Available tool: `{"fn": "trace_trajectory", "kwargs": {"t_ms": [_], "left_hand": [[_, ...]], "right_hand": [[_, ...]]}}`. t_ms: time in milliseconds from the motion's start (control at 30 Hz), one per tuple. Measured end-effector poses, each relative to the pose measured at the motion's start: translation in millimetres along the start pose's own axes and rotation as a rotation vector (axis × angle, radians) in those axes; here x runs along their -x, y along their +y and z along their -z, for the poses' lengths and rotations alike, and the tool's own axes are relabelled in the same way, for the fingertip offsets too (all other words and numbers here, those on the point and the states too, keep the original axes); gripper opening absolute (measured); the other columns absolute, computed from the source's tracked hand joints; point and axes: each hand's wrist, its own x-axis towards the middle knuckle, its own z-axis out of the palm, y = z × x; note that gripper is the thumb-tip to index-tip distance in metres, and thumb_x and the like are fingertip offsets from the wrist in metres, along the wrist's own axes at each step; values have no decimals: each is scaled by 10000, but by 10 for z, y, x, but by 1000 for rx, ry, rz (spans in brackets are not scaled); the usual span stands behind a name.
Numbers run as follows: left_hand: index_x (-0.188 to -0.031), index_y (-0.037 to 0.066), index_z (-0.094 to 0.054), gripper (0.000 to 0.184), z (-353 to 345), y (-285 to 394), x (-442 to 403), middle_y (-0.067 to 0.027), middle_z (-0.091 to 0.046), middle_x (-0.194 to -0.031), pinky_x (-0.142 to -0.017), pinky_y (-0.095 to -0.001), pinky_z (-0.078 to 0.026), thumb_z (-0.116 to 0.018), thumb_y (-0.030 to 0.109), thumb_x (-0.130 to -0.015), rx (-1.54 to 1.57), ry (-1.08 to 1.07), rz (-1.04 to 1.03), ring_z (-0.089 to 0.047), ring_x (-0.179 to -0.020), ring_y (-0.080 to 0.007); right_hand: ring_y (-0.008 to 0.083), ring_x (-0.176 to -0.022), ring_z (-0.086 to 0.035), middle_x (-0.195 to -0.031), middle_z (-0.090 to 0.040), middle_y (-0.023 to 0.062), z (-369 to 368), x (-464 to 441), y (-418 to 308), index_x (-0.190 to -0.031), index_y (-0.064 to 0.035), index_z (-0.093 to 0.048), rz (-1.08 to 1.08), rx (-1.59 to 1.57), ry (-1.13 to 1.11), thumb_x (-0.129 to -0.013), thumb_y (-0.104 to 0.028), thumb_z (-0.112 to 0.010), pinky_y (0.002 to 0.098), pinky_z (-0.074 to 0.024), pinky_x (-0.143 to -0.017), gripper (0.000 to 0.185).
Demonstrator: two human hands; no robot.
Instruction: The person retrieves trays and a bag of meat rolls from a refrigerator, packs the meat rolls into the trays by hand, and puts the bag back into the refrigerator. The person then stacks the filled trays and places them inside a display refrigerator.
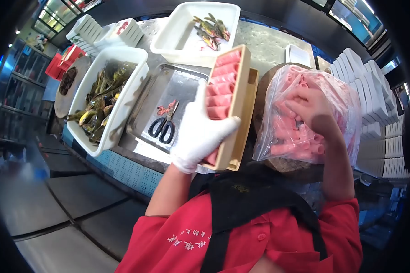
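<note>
Behind the grey tabletop runs a dark wall, with a bright bluish window past the tabletop's far right corner — left of it stand steel-framed cabinets, and below spreads a dark floor of large tiles.

Looking forward and down, head-worn, wide and close, taking in left hand, right hand, and worktop right out beyond!

Pink meat rolls line a tilted beige tray; more lie in a clear, apparently open bag by the surface's near edge.
</note>
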Motion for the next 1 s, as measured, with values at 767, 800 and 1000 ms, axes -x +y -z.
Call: {"fn": "trace_trajectory", "kwargs": {"t_ms": [767,800,1000], "left_hand": [[-1514,16,-222,1127,472,-1334,-410,-310,-532,-1124,-888,-474,-486,-807,394,-627,-1080,240,-110,-558,-1033,-441],[-1510,14,-236,1130,442,-1335,-434,-305,-537,-1107,-875,-475,-488,-816,417,-628,-1077,215,-131,-564,-1016,-440],[-1501,24,-273,1098,326,-1411,-492,-267,-530,-1065,-821,-481,-483,-805,497,-664,-1107,124,-55,-563,-971,-414]], "right_hand": [[382,-1211,-490,-1246,-506,235,-218,-254,860,-1300,-135,-530,203,741,-137,-646,-322,-840,451,-417,-1025,747],[382,-1211,-490,-1246,-506,235,-237,-248,788,-1300,-135,-530,202,744,-126,-646,-322,-840,451,-417,-1025,747],[413,-1102,-555,-1226,-529,216,-386,-257,895,-1241,-83,-546,331,803,-22,-795,-184,-685,483,-481,-921,478]]}}
